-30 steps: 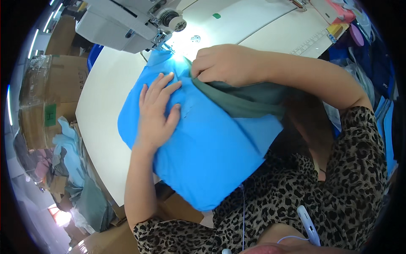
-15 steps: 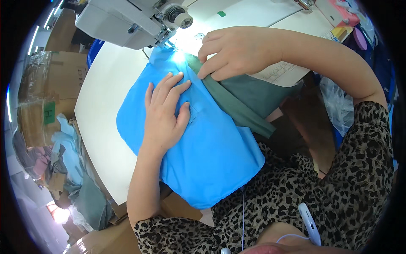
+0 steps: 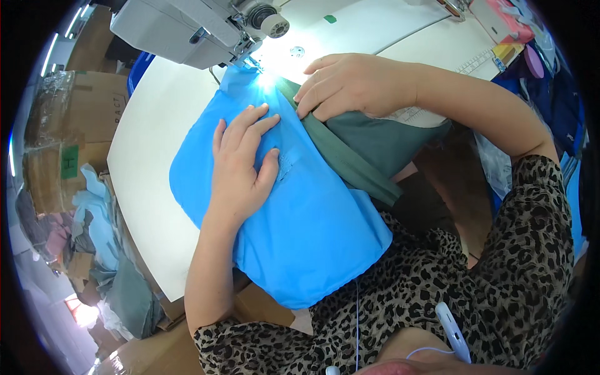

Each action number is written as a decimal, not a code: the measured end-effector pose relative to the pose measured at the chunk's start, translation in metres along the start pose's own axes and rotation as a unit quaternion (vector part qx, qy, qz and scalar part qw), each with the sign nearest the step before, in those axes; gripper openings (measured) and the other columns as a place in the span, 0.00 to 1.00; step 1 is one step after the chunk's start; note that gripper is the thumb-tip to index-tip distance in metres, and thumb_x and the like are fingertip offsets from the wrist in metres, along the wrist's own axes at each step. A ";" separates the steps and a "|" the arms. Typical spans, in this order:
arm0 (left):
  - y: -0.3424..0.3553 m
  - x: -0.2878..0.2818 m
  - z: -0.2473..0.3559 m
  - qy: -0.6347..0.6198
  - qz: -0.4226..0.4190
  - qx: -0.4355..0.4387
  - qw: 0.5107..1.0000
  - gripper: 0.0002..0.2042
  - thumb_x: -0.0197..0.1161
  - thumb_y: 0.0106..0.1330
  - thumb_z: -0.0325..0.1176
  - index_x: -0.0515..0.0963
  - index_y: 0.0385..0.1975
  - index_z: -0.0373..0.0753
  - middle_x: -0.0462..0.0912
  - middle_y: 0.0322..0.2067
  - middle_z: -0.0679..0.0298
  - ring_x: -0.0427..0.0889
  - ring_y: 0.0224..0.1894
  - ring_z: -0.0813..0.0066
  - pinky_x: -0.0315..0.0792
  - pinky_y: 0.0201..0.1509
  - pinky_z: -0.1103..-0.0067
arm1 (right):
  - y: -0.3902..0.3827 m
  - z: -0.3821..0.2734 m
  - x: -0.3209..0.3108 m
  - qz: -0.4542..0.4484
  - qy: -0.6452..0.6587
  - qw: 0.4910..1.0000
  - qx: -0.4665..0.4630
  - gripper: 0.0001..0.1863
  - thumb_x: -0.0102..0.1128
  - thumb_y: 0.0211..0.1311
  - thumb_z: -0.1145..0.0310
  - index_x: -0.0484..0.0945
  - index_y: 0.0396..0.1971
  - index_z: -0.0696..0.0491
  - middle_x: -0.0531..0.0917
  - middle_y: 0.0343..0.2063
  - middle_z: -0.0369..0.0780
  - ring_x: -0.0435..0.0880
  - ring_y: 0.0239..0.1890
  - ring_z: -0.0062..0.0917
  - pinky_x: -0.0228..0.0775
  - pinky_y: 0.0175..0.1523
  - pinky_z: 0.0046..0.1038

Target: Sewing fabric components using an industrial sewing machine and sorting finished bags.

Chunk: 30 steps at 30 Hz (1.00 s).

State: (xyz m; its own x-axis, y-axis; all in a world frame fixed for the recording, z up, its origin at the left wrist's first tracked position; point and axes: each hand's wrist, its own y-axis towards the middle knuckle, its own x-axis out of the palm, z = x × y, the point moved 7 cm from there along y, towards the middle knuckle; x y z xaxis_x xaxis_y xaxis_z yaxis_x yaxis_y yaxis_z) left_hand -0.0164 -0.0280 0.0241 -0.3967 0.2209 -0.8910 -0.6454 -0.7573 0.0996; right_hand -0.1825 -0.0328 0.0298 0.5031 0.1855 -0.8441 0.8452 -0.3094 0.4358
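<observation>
A bright blue fabric piece (image 3: 312, 231) spreads over the white table and hangs past its near edge toward my lap. Its far end lies under the needle area of a white sewing machine (image 3: 181, 31), where a lamp glares. My left hand (image 3: 240, 165) rests flat on the blue fabric, fingers stretched and thumb apart. Along the right side of the blue runs a folded green fabric strip (image 3: 350, 159), with more dark green cloth beyond it. My right hand (image 3: 356, 87) has bent fingers closed at the green strip's edge; the thumb's grip is partly hidden.
Cardboard boxes (image 3: 78, 134) stand at the left, with loose fabric scraps (image 3: 128, 294) below them. A ruler scale (image 3: 478, 62) lies along the table's right side, near a pink object (image 3: 500, 22). A clear plastic bag (image 3: 494, 165) hangs at the right.
My right hand has come slightly nearer to me, and its fingers have drawn closer together at the green strip. My left hand and the blue fabric have barely shifted.
</observation>
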 end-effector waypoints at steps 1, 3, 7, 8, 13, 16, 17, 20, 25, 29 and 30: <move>0.001 -0.002 0.000 -0.016 0.003 -0.011 1.000 0.19 0.58 0.60 0.31 0.75 0.53 0.43 0.71 0.60 0.61 0.65 0.65 0.61 0.48 0.72 0.57 | 0.000 -0.001 -0.001 0.002 -0.005 1.000 0.002 0.07 0.53 0.53 0.77 0.79 0.31 0.56 0.83 0.44 0.37 0.80 0.50 0.33 0.68 0.60 0.39; 0.007 -0.008 0.003 -0.027 0.000 -0.018 0.999 0.19 0.58 0.61 0.31 0.74 0.54 0.42 0.71 0.60 0.60 0.65 0.66 0.60 0.49 0.71 0.58 | -0.001 -0.002 -0.002 0.004 -0.010 1.000 0.005 0.06 0.53 0.54 0.77 0.79 0.31 0.55 0.83 0.44 0.37 0.80 0.50 0.32 0.67 0.61 0.40; 0.028 -0.011 0.008 0.108 0.013 0.050 0.993 0.20 0.58 0.65 0.34 0.72 0.57 0.43 0.70 0.60 0.58 0.65 0.65 0.58 0.52 0.70 0.61 | -0.001 -0.001 -0.001 0.001 0.000 1.000 0.026 0.06 0.54 0.53 0.76 0.80 0.30 0.55 0.83 0.43 0.37 0.79 0.50 0.32 0.65 0.62 0.39; 0.030 -0.006 0.006 0.108 0.013 0.051 0.993 0.20 0.58 0.65 0.34 0.72 0.57 0.43 0.70 0.60 0.58 0.65 0.65 0.58 0.52 0.70 0.61 | -0.001 -0.001 0.000 0.003 0.005 1.000 0.029 0.07 0.54 0.53 0.76 0.80 0.30 0.55 0.83 0.43 0.37 0.79 0.50 0.31 0.65 0.62 0.38; 0.027 0.009 0.000 0.049 0.048 0.008 0.998 0.18 0.58 0.65 0.34 0.74 0.54 0.42 0.69 0.59 0.54 0.67 0.63 0.56 0.52 0.70 0.61 | -0.001 0.000 0.006 0.003 -0.001 0.999 0.043 0.08 0.55 0.52 0.76 0.81 0.31 0.54 0.82 0.44 0.37 0.79 0.50 0.30 0.65 0.62 0.38; 0.032 0.008 0.004 0.049 0.052 0.000 0.997 0.17 0.58 0.64 0.34 0.75 0.53 0.42 0.70 0.57 0.53 0.67 0.62 0.56 0.54 0.69 0.62 | -0.002 -0.001 0.005 0.001 -0.011 0.999 0.049 0.09 0.55 0.52 0.76 0.82 0.32 0.52 0.82 0.44 0.36 0.79 0.50 0.30 0.64 0.63 0.38; 0.032 0.008 0.005 0.050 0.051 0.000 0.997 0.17 0.58 0.64 0.34 0.75 0.53 0.42 0.70 0.57 0.53 0.67 0.62 0.56 0.54 0.69 0.62 | -0.003 -0.001 0.005 -0.001 -0.010 0.999 0.051 0.09 0.55 0.52 0.76 0.82 0.32 0.52 0.82 0.44 0.36 0.78 0.50 0.30 0.64 0.63 0.38; 0.036 0.007 0.004 0.036 0.042 -0.010 0.998 0.17 0.59 0.63 0.33 0.76 0.52 0.41 0.71 0.56 0.53 0.69 0.60 0.55 0.56 0.67 0.63 | -0.003 -0.001 0.004 0.015 -0.005 0.999 0.043 0.09 0.55 0.52 0.76 0.82 0.32 0.52 0.82 0.43 0.36 0.78 0.50 0.30 0.64 0.63 0.38; 0.041 0.007 0.006 0.036 0.039 -0.029 0.998 0.16 0.59 0.61 0.31 0.77 0.50 0.42 0.72 0.55 0.53 0.70 0.58 0.55 0.58 0.66 0.63 | -0.001 0.000 0.007 -0.002 -0.003 0.999 0.052 0.09 0.55 0.52 0.76 0.82 0.33 0.53 0.82 0.43 0.37 0.78 0.50 0.30 0.65 0.63 0.37; 0.038 0.006 0.003 0.042 0.052 -0.036 0.997 0.16 0.59 0.60 0.31 0.77 0.49 0.43 0.72 0.54 0.52 0.70 0.58 0.54 0.59 0.65 0.63 | 0.002 -0.001 0.008 0.005 -0.029 0.998 0.056 0.11 0.53 0.52 0.75 0.83 0.33 0.50 0.83 0.42 0.33 0.80 0.48 0.27 0.67 0.57 0.31; 0.037 0.006 0.002 0.032 0.054 -0.036 0.997 0.16 0.59 0.60 0.31 0.77 0.49 0.43 0.73 0.53 0.52 0.71 0.57 0.54 0.59 0.65 0.63 | 0.004 -0.004 0.009 0.001 -0.028 0.998 0.050 0.11 0.53 0.52 0.75 0.83 0.33 0.50 0.83 0.42 0.33 0.80 0.48 0.27 0.67 0.57 0.31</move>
State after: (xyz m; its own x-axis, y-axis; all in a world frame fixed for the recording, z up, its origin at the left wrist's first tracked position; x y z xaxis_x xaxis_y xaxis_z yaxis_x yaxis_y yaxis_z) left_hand -0.0440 -0.0532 0.0233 -0.4178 0.0968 -0.9034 -0.5514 -0.8173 0.1674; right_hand -0.1740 -0.0287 0.0251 0.4925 0.1337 -0.8600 0.8199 -0.4028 0.4070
